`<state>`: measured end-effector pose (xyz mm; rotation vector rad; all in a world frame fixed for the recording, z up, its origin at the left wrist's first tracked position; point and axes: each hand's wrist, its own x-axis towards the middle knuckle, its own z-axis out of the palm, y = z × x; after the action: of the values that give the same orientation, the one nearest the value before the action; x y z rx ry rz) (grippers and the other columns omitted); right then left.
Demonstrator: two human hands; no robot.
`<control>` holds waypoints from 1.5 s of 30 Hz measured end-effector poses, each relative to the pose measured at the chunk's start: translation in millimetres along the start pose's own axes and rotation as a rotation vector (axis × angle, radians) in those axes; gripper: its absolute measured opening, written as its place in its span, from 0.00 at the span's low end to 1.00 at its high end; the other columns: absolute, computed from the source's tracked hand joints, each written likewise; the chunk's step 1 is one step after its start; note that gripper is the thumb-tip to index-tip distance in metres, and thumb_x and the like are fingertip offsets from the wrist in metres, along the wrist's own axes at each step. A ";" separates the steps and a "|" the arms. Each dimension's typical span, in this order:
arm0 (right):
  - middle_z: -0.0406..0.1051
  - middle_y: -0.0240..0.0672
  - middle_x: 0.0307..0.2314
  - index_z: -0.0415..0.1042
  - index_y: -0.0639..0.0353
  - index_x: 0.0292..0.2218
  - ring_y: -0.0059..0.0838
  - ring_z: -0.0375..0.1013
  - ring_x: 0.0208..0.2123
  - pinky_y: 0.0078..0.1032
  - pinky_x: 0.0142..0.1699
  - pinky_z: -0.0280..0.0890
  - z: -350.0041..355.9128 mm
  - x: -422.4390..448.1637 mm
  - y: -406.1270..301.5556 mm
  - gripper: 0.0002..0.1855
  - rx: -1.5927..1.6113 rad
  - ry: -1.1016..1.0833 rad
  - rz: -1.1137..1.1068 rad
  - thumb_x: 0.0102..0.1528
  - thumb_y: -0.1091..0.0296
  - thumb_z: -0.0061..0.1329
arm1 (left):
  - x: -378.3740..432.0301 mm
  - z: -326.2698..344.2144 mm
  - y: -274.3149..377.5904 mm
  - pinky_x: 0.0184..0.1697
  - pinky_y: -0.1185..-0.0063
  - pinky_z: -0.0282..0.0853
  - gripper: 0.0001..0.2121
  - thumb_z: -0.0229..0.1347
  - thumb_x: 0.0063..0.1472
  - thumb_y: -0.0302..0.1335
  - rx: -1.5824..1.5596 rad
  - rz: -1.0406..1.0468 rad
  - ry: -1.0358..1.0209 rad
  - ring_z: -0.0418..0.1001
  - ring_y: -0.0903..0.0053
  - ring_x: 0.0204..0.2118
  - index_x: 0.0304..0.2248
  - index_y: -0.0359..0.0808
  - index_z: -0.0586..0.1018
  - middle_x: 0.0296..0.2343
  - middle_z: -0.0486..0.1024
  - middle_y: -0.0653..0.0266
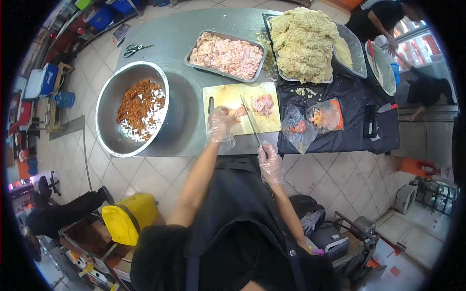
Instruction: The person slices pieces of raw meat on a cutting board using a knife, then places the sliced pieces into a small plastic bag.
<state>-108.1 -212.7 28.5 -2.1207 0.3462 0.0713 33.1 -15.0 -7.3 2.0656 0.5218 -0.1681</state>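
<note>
My right hand (271,165), in a clear plastic glove, grips the handle of a long kitchen knife (250,119). Its blade points away from me across a pale cutting board (218,93). At the board's left half, my gloved left hand (220,125) holds a strip of raw meat (239,111) beside the blade. A small heap of cut raw meat (263,105) lies on the board to the right of the knife. Behind the board stands a metal tray (188,62) filled with raw meat pieces (227,54).
Left stands a steel bowl (105,120) with a reddish-brown mixture (140,105); scissors (134,49) lie behind it. Right are a heaped crumbly coating (304,43), a tub (358,65), a bucket (389,80) and plastic bags (302,127) with meat. Another person (386,22) stands at far right.
</note>
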 end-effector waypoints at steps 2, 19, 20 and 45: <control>0.79 0.48 0.30 0.74 0.60 0.44 0.46 0.80 0.34 0.34 0.38 0.72 -1.8 4.1 -1.4 0.13 -0.049 0.034 -0.029 0.59 0.64 0.53 | -0.8 -5.3 -3.6 0.31 0.75 0.76 0.22 0.71 0.46 0.31 0.002 -0.050 0.011 0.79 0.74 0.27 0.42 0.36 0.79 0.28 0.82 0.57; 0.79 0.48 0.30 0.74 0.58 0.43 0.46 0.81 0.34 0.34 0.37 0.73 2.9 3.7 -11.1 0.12 -0.036 -0.008 0.006 0.60 0.65 0.54 | -16.5 -3.9 -19.2 0.38 0.66 0.73 0.13 0.60 0.58 0.32 0.085 0.099 -0.038 0.79 0.59 0.35 0.39 0.33 0.78 0.31 0.79 0.50; 0.78 0.48 0.29 0.74 0.59 0.43 0.44 0.81 0.33 0.32 0.36 0.73 2.9 0.2 -7.7 0.11 -0.046 -0.002 -0.029 0.60 0.65 0.54 | -20.8 -3.2 -6.5 0.39 0.65 0.73 0.13 0.60 0.58 0.32 0.133 0.134 0.004 0.78 0.58 0.35 0.39 0.32 0.78 0.32 0.79 0.49; 0.79 0.45 0.31 0.74 0.59 0.44 0.37 0.80 0.33 0.31 0.39 0.72 -2.1 -27.4 12.6 0.12 -0.026 -0.017 -0.015 0.62 0.63 0.51 | -11.2 -0.3 -17.1 0.38 0.62 0.73 0.19 0.50 0.64 0.36 0.082 -0.023 0.022 0.79 0.52 0.35 0.49 0.33 0.67 0.29 0.79 0.43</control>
<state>-138.0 -214.9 24.4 -2.1464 0.3214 0.0852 15.7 -10.5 -17.0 2.1443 0.5604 -0.1837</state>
